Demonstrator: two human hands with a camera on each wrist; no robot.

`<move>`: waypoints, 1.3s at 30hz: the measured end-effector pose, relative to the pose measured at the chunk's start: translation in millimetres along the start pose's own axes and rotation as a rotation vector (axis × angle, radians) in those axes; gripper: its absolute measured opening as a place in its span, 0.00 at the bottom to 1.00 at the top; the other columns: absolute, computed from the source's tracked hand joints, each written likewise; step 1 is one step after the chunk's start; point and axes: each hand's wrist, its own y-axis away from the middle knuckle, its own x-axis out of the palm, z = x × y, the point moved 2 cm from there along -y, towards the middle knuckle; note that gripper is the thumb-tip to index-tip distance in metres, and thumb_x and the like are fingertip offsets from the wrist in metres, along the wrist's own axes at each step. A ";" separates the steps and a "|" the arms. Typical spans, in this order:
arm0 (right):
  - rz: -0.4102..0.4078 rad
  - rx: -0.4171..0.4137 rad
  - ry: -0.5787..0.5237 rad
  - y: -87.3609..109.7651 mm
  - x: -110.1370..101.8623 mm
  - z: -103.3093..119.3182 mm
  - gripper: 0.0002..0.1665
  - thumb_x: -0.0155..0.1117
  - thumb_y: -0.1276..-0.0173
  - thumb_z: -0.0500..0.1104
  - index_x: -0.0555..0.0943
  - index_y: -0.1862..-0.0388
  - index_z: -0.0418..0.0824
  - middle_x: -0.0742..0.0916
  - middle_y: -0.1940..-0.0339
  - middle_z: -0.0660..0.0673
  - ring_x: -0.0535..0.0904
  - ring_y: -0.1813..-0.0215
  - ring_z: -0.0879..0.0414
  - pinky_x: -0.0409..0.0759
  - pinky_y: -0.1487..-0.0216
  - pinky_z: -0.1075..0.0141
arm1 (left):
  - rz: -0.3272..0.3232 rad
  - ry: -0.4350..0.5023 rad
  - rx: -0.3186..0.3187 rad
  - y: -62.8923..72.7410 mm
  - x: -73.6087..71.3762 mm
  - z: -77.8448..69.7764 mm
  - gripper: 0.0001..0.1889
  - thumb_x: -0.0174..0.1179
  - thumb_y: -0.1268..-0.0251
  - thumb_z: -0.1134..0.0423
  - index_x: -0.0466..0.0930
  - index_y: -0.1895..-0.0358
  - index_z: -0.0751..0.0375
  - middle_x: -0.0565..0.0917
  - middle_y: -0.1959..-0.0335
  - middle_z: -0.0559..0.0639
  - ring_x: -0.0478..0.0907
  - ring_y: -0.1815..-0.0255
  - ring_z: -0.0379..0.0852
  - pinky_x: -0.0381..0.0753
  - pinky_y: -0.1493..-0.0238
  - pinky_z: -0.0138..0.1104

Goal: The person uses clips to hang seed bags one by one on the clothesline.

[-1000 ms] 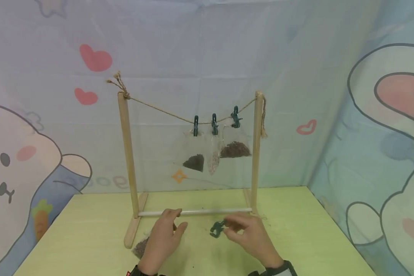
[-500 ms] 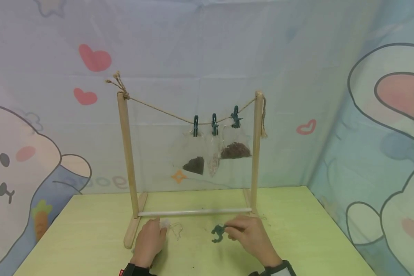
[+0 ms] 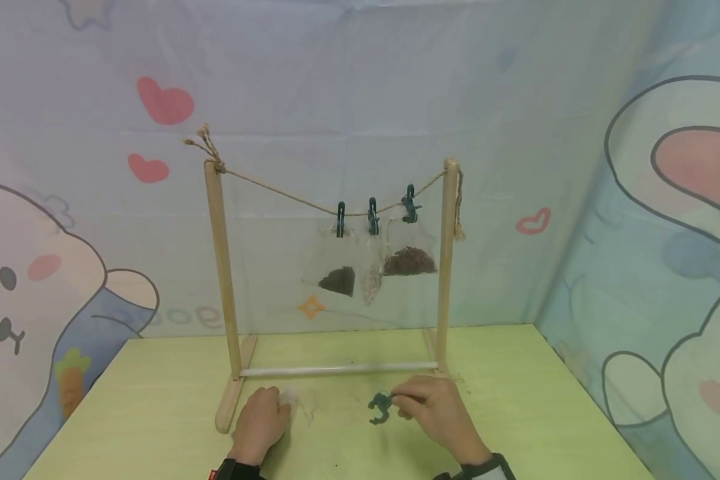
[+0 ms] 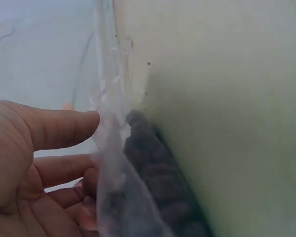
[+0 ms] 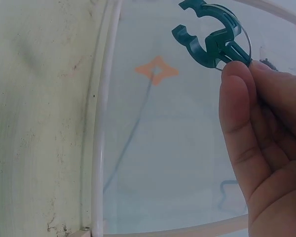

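Note:
In the head view my left hand (image 3: 257,421) is low on the table at the left, at a clear plastic bag (image 3: 289,398). The left wrist view shows thumb and fingers pinching the upper film of the plastic bag (image 4: 119,163), which has dark brown pieces (image 4: 163,182) inside. My right hand (image 3: 437,415) holds a dark green spring clip (image 3: 381,405) above the table. In the right wrist view, thumb and fingertips squeeze the handles of the clip (image 5: 212,39), and its curved jaws stand apart with nothing between them.
A wooden frame (image 3: 223,267) carries a sagging rope (image 3: 276,191) behind the hands. Green clips (image 3: 341,219) hold three bags on it: dark contents (image 3: 339,281), pale contents (image 3: 371,283), reddish-brown contents (image 3: 409,261). A white rod (image 3: 339,368) joins the frame's feet.
My left hand has moved down and left onto the bag and taken hold of its film. The right hand has squeezed the clip, so its jaws are spread wider.

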 end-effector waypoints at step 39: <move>-0.375 -0.424 0.141 -83.8 -47.8 88.9 0.11 0.75 0.44 0.24 0.91 0.62 0.32 0.91 0.67 0.42 0.87 0.71 0.55 0.81 0.66 0.76 | -0.415 0.499 0.395 -11.0 -130.9 -87.8 0.03 0.71 0.36 0.71 0.91 0.62 0.60 0.85 0.71 0.48 0.73 0.79 0.35 0.72 0.76 0.30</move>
